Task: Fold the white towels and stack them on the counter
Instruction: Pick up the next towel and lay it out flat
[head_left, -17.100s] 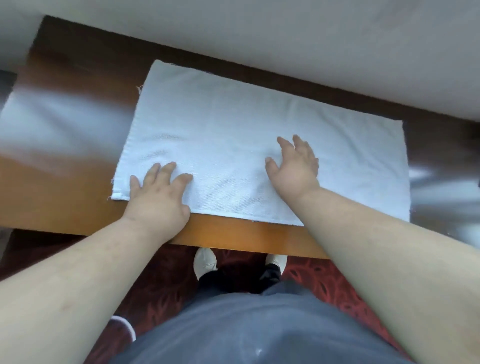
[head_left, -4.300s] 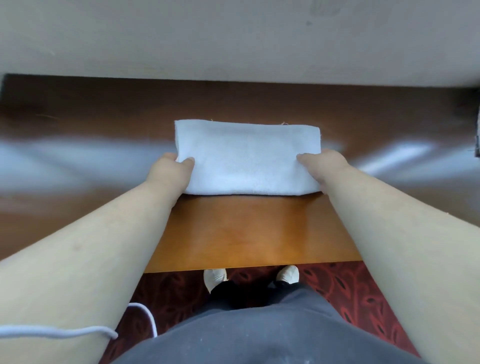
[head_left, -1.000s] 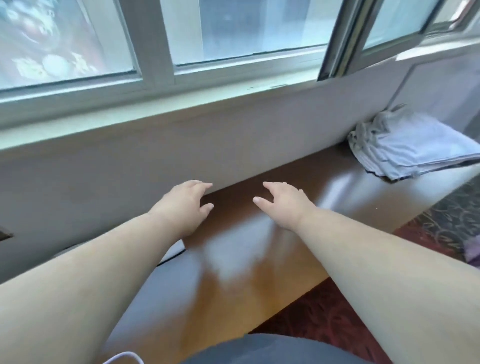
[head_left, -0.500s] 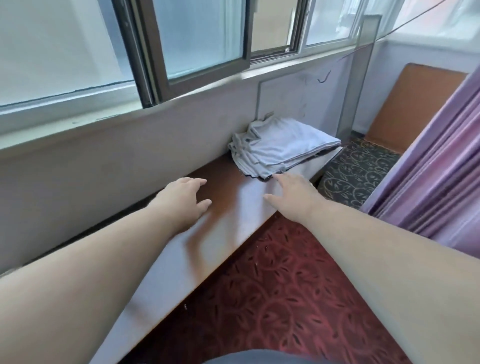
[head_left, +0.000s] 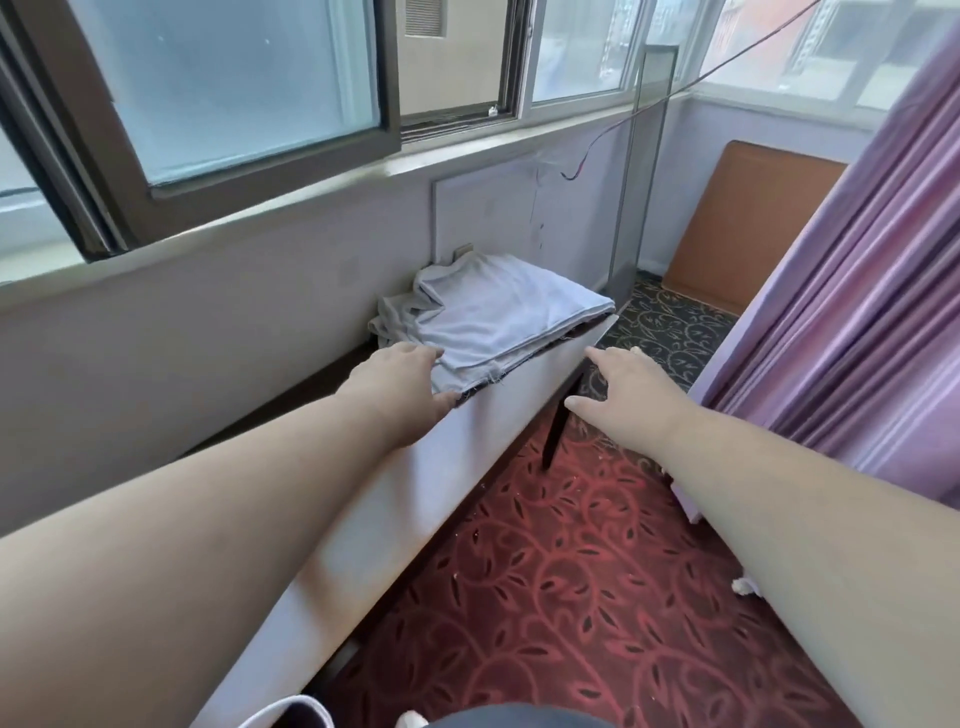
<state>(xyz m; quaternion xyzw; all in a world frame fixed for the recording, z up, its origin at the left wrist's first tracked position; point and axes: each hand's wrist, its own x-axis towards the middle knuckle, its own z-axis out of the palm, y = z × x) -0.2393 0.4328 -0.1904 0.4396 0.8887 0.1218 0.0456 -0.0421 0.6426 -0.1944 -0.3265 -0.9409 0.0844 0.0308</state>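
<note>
A loose pile of white towels (head_left: 498, 317) lies at the far right end of the long wooden counter (head_left: 410, 499), under the window. My left hand (head_left: 402, 387) reaches the pile's near corner, its fingers resting on the top towel's edge and its thumb at the counter beside it. My right hand (head_left: 623, 397) hovers with fingers spread past the counter's front edge, over the floor, holding nothing. The folded towel from before is out of view.
A wall and window sill run along the counter's far side. A purple curtain (head_left: 852, 312) hangs at the right. Red patterned carpet (head_left: 561, 571) covers the floor. A brown board (head_left: 743, 223) leans in the far corner, and a dark counter leg (head_left: 558, 426) stands below my right hand.
My view has turned further right along the counter. Both hands have moved toward the towel pile; the left hand now touches its near corner, and the right hand is beyond the counter's front edge.
</note>
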